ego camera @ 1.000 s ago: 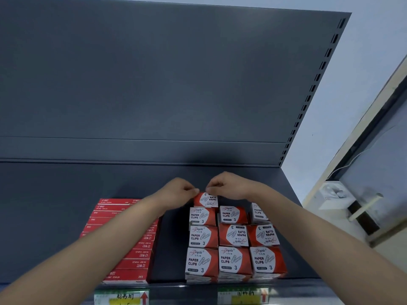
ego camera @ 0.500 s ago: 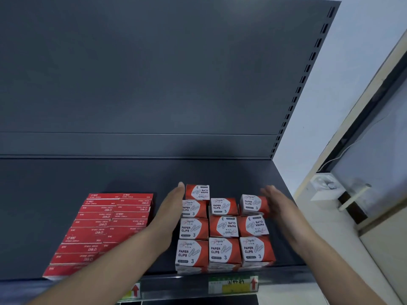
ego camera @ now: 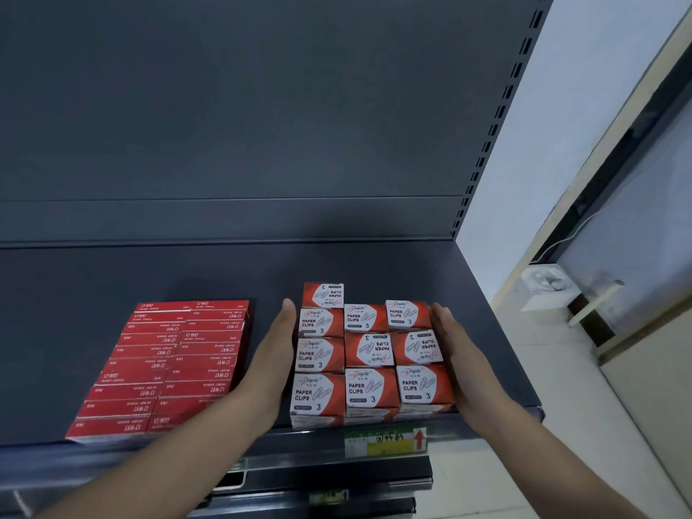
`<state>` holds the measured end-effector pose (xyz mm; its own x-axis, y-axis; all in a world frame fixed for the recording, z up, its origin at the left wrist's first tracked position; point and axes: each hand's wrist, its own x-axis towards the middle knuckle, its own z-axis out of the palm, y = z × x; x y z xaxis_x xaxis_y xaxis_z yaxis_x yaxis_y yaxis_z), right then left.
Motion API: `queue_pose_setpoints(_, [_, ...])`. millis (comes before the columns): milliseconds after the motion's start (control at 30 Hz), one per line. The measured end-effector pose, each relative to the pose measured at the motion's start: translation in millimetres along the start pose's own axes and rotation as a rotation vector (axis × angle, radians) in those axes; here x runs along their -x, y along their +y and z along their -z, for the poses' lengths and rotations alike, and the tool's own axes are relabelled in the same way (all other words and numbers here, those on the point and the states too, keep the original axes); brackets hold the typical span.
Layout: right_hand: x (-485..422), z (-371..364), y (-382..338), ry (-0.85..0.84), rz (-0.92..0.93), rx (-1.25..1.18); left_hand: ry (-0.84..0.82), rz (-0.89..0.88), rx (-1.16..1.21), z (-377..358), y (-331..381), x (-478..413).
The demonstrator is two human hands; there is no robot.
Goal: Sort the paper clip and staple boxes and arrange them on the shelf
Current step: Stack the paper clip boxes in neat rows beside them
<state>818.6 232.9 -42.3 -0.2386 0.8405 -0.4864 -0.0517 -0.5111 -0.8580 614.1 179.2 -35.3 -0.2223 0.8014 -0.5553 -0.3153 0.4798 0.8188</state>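
Left hand (ego camera: pixel 275 354) flat and open, palm pressed along the left flank of the clip boxes (ego camera: pixel 369 355); right hand (ego camera: pixel 455 352) likewise flat and open, laid against the right flank. Nothing grasped by either, only bracketing the block from both sides, probably to square it up.

Clip boxes set in three columns at the shelf's (ego camera: pixel 112 279) front edge, packed touching, apparently two layers deep. Left column one box longer, reaching farther back than the other two. Printing turned different ways on several lids.

Left of the clip boxes, across a bare gap behind the left forearm: staple boxes (ego camera: pixel 168 365), flat and red, in two tidy columns running front to back.

Below the clip boxes, on the shelf lip: yellow-green price tag (ego camera: pixel 385 442).

Sorting seemingly done, the two kinds well apart. Possibly left: a final nudge to align the clip columns. No loose boxes in view.
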Motion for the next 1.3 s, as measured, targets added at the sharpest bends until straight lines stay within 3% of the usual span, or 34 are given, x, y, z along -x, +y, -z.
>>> queue_pose_setpoints(300, [12.6, -14.2, -8.1, -0.011, 0.026, 0.133, -0.007, -0.088, -0.125, -7.5, -1.1, 18.3])
queue_pose_setpoints(400, [-1.1, -9.5, -35.8, 0.123, 0.273, 0.501, 0.158, -0.466, -0.539, -2.6, 33.1, 3.0])
queue_pose_setpoints(467, [-17.1, -9.7, -59.3, 0.085, 0.388, 0.763, 0.131, -0.620, -0.822, -2.3, 64.2, -17.8])
queue_pose_setpoints(600, [-43.1, -30.0, -85.6, -0.246, 0.265, 1.253, -0.154, -0.346, -1.130, -8.6, 94.1, -50.0])
queue_pose_setpoints(667, [-48.5, -42.3, -88.1, -0.348, 0.229, 1.367, -0.252, -0.273, -1.222, -10.3, 94.4, -54.9])
queue_pose_setpoints(967, [-45.1, -49.0, -82.8, -0.450, 0.250, 1.362, -0.313, -0.305, -1.233, -0.9, 92.5, -59.7])
queue_pose_setpoints(1133, [-48.9, -27.7, -85.2, -0.309, 0.250, 1.281, -0.291, -0.307, -1.159, 3.8, 89.8, -60.8])
queue_pose_setpoints(1300, [-46.9, -20.0, -79.1, -0.362, 0.177, 1.254, -0.320, -0.314, -1.192, 2.1, 88.1, -60.7])
